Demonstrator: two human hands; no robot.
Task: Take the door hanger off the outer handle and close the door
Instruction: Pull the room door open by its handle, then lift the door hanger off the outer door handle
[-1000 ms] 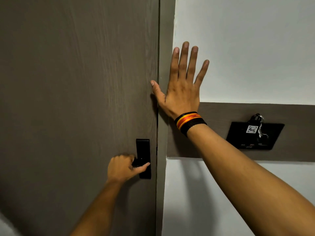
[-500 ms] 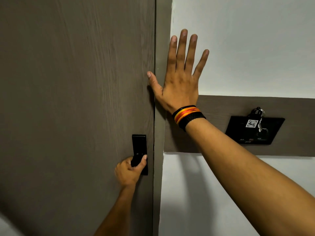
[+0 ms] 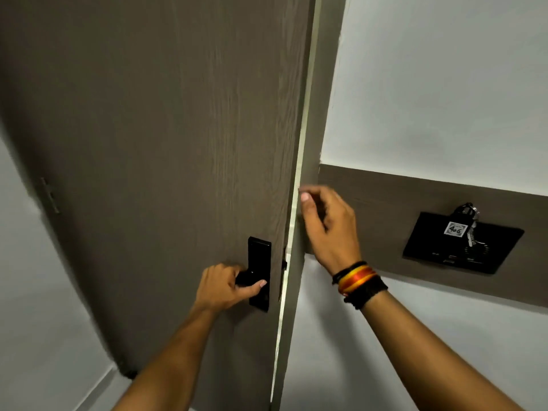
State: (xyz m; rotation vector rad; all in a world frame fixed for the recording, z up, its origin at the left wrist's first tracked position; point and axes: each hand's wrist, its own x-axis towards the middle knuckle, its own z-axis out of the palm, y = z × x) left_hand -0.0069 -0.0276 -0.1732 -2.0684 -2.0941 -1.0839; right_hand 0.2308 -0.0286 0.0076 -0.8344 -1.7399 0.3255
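Observation:
The grey-brown wooden door [image 3: 166, 149] fills the left and middle of the head view and stands slightly ajar, with a thin bright gap along its right edge. My left hand [image 3: 225, 287] is closed around the black inner handle [image 3: 258, 274] on its tall black plate. My right hand [image 3: 326, 226] hovers by the door frame [image 3: 311, 120], fingers loosely curled and the thumb at the door's edge, with nothing in it. The outer handle and the door hanger are hidden behind the door.
On the brown wall band to the right sits a black key-card holder [image 3: 462, 243] with keys and a white tag hanging from it. White wall lies above and below the band. A hinge [image 3: 50, 195] shows at the door's left edge.
The door has swung open a crack from shut. My right hand left the wall above, dropped down and curled beside the door edge. My left hand has stayed on the handle.

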